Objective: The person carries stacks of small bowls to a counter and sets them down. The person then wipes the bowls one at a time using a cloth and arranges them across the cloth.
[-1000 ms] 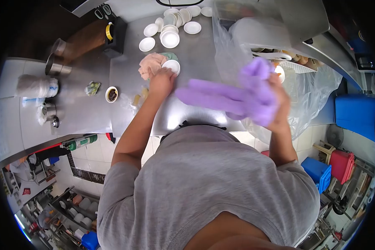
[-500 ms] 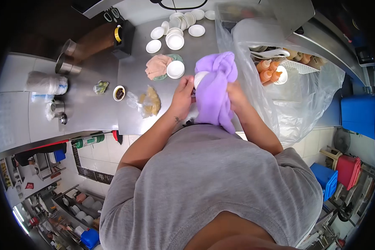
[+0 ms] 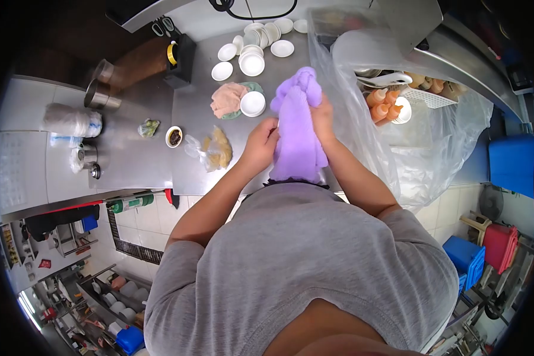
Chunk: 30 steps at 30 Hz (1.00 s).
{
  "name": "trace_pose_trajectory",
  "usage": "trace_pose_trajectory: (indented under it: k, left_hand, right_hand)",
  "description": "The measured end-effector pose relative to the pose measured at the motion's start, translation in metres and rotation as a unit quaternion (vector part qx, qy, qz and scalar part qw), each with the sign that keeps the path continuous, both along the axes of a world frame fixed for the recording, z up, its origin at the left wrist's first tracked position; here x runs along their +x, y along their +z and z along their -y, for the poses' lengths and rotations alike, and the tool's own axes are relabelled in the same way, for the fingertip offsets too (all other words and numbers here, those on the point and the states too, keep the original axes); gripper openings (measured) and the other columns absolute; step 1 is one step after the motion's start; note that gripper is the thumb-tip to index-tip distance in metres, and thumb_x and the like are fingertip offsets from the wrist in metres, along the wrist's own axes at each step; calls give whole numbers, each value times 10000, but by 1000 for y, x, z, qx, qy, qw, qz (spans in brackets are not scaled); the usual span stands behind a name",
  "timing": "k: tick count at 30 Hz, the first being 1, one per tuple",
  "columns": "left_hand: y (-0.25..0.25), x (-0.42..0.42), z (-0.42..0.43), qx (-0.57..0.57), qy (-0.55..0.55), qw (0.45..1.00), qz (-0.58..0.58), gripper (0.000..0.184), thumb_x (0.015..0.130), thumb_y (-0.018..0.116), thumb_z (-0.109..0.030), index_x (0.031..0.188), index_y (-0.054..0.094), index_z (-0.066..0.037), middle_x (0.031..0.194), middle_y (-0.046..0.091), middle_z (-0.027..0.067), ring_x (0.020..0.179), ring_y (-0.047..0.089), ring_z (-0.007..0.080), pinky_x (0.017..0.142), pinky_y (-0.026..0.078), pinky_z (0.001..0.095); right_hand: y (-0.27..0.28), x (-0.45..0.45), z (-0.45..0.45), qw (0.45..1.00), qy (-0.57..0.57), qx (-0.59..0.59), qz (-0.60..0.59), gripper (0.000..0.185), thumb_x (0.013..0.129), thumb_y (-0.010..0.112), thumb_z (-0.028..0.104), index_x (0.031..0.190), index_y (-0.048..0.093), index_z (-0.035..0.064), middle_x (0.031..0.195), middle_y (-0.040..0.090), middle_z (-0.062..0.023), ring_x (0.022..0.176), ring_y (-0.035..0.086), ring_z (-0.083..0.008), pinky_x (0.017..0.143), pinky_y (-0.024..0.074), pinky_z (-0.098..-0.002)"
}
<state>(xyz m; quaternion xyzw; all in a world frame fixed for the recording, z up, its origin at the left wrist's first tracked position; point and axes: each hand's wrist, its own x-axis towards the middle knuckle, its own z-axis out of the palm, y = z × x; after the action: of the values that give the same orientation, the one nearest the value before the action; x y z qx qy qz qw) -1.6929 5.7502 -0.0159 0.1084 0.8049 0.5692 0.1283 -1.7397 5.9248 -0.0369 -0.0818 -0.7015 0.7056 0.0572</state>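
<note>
A purple cloth point(image 3: 298, 133) hangs bunched between my two hands, over the near edge of the steel counter. My left hand point(image 3: 262, 142) is closed at the cloth's left edge, its fingertips partly hidden. On the other side, my right hand point(image 3: 322, 121) grips the cloth, fingers mostly covered by the fabric. Any dish inside the cloth is hidden. Just beyond my left hand, a small white dish point(image 3: 253, 104) sits by a crumpled peach cloth point(image 3: 227, 99) and a green cloth point(image 3: 257, 86).
Several white dishes point(image 3: 251, 64) lie stacked and scattered farther back. A sauce bowl point(image 3: 174, 136) and a plastic bag of yellowish food point(image 3: 218, 148) are to the left. To the right, clear plastic sheeting point(image 3: 421, 169) lies near several orange squeeze bottles point(image 3: 380, 113).
The white dish seen at the cloth's left side is now hidden. The purple cloth hangs straighter, and my right hand has moved slightly left and up.
</note>
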Motion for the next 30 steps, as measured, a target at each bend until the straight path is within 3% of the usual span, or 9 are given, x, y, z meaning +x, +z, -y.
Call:
trace_pose_trajectory:
  k: [4,7,11,14,20,23,26,28,30]
  left_hand:
    - [8,-19,22,-241,19,948,-209,205,928,555,-188,1061,574,-34,975,612,156,915,595,340,781,490,379]
    - [-22,-52,46,-394,-12,881,-262,185,894,567,-183,1013,591,-43,1050,619,120,998,594,319,878,462,434]
    - [-55,-70,56,-489,-91,817,-292,313,882,583,-269,1127,588,-74,1164,605,102,1187,511,302,1065,261,605]
    - [-52,-74,40,-403,-6,858,-318,414,881,586,-338,1213,558,-92,1199,594,121,1238,473,295,1093,200,603]
    - [-24,-111,46,-331,50,896,-291,356,874,626,-244,1192,594,-86,1183,601,180,1154,526,336,1002,375,472]
    - [-24,-132,44,-232,50,947,-217,321,877,622,-191,1175,603,-74,1118,629,181,1034,575,360,905,445,419]
    - [-28,-146,28,-133,82,966,-206,276,937,543,-166,1182,583,-47,1099,643,159,983,608,304,861,477,374]
    - [-48,-155,13,-16,100,985,-141,247,981,474,-149,1181,573,-44,1117,638,121,985,609,209,870,481,336]
    - [-45,-152,-1,210,49,964,157,237,987,479,-163,1175,577,-58,1066,645,103,932,621,178,826,497,316]
  right_hand:
    - [0,-14,-16,963,-28,240,-123,450,734,574,-20,1172,580,84,1147,603,-176,1081,579,-333,887,473,-377]
    - [14,-32,-15,920,-52,349,-172,485,690,581,-41,1164,572,60,1154,571,-172,1074,546,-361,919,449,-390]
    - [19,-112,7,861,-90,460,-199,578,703,602,8,1270,504,61,1366,459,-183,1294,402,-359,1021,363,-459]
    - [-28,-183,32,774,-63,598,-198,568,754,601,106,1303,476,29,1429,376,-190,1331,343,-350,1050,303,-530]
    - [-87,-212,40,701,141,686,-132,364,839,498,214,1133,614,32,1124,626,-136,1067,573,-295,980,380,-514]
    - [-71,-165,28,718,191,653,-146,303,769,593,195,1015,654,28,989,675,-108,957,620,-280,925,427,-467]
    - [-58,-133,6,835,156,520,-89,340,717,691,159,1023,649,17,1010,675,-107,955,637,-250,858,484,-411]
    - [-27,-109,-15,969,170,177,38,360,701,730,140,1023,647,2,1018,672,-102,948,647,-234,819,508,-375]
    - [-7,-90,-27,972,168,-147,75,399,756,719,145,1090,608,-43,1059,652,-106,961,648,-206,779,525,-315]
